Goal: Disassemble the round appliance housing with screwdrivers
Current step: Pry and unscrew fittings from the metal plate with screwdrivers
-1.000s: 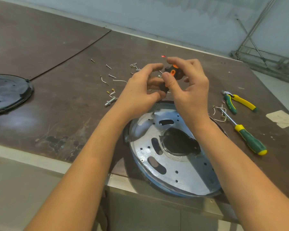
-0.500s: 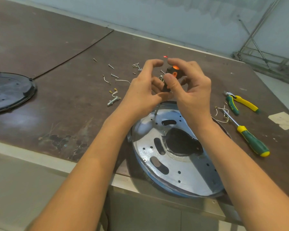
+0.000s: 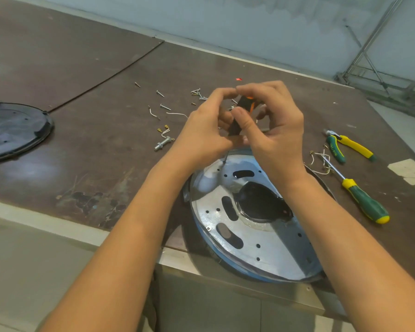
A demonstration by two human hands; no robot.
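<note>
- Head view: the round appliance housing (image 3: pixel 273 248) is seen lying flat at the near edge of the table (image 3: pixel 106 68), its shiny perforated metal plate facing up.
- A black-and-orange screwdriver (image 3: pixel 236 121) is held nearly upright over the housing's far edge, with its tip set on the plate.
- The handle is gripped by the left hand (image 3: pixel 201 135) and the right hand (image 3: pixel 278 130), with the fingers of both curled round it.
- Right of the housing, a green-and-yellow screwdriver (image 3: pixel 362 202) is laid on the table, with pliers (image 3: pixel 340 144) and wire scraps (image 3: pixel 319 159) beyond it.
- Beyond the housing to the left, loose screws (image 3: pixel 163 107) and a bolt (image 3: pixel 163 143) are scattered.
- Well to the left of the housing, a dark round cover (image 3: pixel 12 130) is laid flat.
</note>
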